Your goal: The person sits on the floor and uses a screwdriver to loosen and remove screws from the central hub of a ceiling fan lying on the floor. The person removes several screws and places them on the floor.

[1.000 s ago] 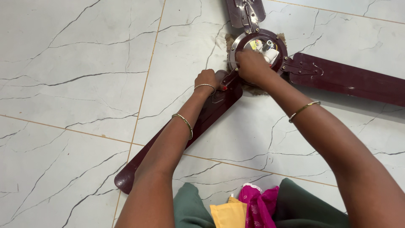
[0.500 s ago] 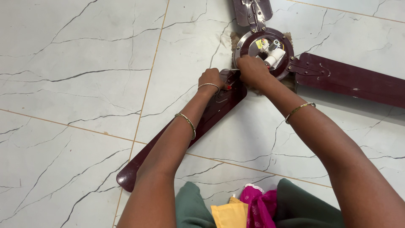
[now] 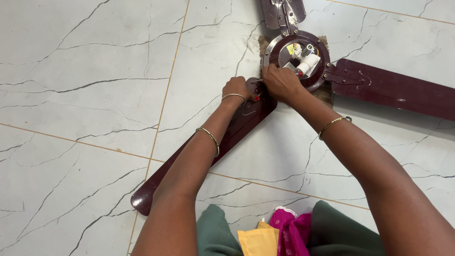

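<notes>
Left hand [image 3: 238, 88] closed on the long maroon metal fan blade [image 3: 208, 149], right hand [image 3: 283, 83] pinching at the round maroon motor hub [image 3: 317, 78], on white marble floor [image 3: 85, 80].

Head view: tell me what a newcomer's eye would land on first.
A dark maroon ceiling fan lies on the white marble floor, its round hub open at the top of the view with a white part showing inside. Both hands meet at the hub's lower left edge: the left hand rests on the blade that runs down to the left, the right hand beside it.
</notes>
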